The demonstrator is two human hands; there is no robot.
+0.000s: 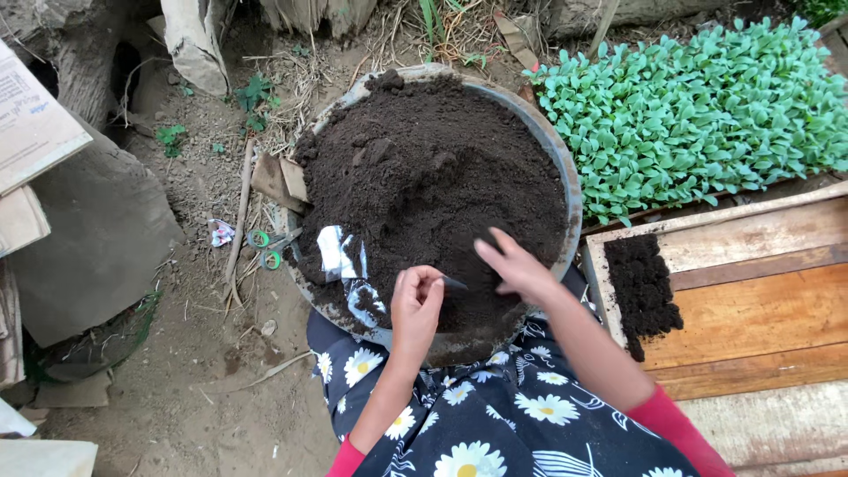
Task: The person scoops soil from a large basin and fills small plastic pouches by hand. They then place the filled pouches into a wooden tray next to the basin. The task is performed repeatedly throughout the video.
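Crumbly matt soil [433, 168] fills a worn metal basin [565, 168]; rough wood tray [760, 291]; crinkled glossy plastic [340, 256]; printed cloth [495, 415]

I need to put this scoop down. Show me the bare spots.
Bare planks on the wooden tray, right of its soil patch. Bare ground left of the basin. Crowded: basin heaped with soil, both hands at its near edge; seedlings fill the far right.

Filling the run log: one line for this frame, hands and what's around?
left hand: pinches small dark bag | right hand: open over soil | basin: full | seedlings, wooden tray: right
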